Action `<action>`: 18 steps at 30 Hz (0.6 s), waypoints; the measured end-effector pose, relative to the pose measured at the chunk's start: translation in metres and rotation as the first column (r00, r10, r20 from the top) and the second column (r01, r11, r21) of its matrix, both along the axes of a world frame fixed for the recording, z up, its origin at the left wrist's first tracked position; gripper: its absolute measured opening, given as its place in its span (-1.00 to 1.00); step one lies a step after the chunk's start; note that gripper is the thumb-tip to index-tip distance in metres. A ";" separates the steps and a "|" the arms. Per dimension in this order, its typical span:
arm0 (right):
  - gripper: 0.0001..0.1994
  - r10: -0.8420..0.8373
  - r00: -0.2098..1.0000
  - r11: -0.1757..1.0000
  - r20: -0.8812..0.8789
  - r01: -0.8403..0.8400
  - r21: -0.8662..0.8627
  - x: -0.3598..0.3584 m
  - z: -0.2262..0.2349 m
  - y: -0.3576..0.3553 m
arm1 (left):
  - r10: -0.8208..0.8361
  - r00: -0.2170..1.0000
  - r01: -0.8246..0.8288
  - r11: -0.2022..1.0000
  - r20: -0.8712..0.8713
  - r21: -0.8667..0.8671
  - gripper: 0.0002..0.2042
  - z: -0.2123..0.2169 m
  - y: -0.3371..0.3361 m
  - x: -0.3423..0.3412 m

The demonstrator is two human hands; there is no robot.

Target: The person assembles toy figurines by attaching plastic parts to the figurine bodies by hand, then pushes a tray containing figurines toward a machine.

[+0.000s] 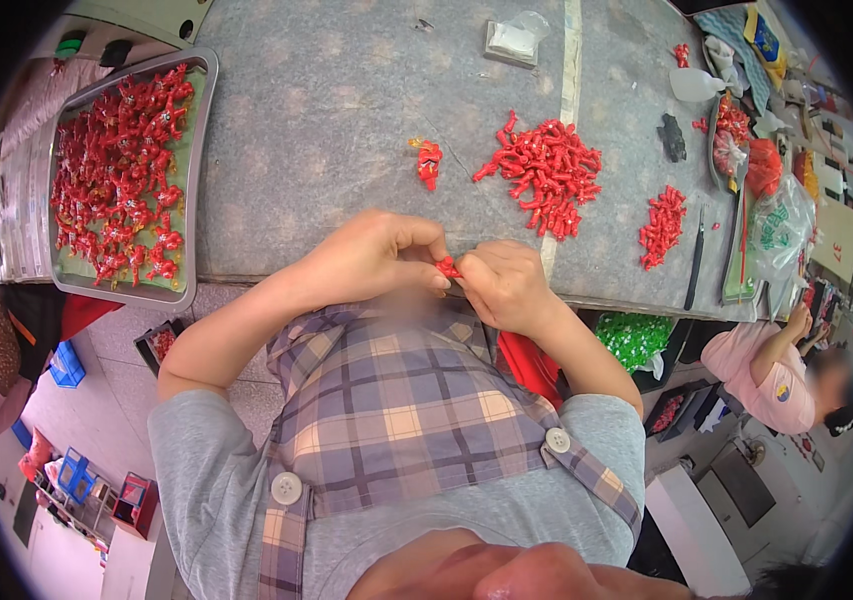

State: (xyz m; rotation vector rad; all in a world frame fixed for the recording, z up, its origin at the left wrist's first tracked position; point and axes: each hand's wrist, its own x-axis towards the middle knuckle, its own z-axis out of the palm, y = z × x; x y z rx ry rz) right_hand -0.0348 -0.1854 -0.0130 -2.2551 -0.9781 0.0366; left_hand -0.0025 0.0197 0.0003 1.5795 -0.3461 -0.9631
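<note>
At the table's near edge, my left hand and my right hand meet, both closed on one small red plastic piece. Its shape is mostly covered by my fingers. Just beyond them a red figure with yellow bits lies alone on the grey tabletop. To its right is a heap of red plastic limb-like parts. Further right lies a smaller pile of little red parts.
A metal tray at the left holds many red figures. On the right are a black-handled slim tool, a white plastic bottle and a clear bag. A small white box stands at the back. Other people sit at both sides.
</note>
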 end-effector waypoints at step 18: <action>-0.85 -0.013 1.000 1.000 -0.015 0.013 -0.020 0.000 0.000 0.000 | 0.002 1.000 -0.002 1.000 -0.004 -0.002 -0.85 -0.002 0.000 0.001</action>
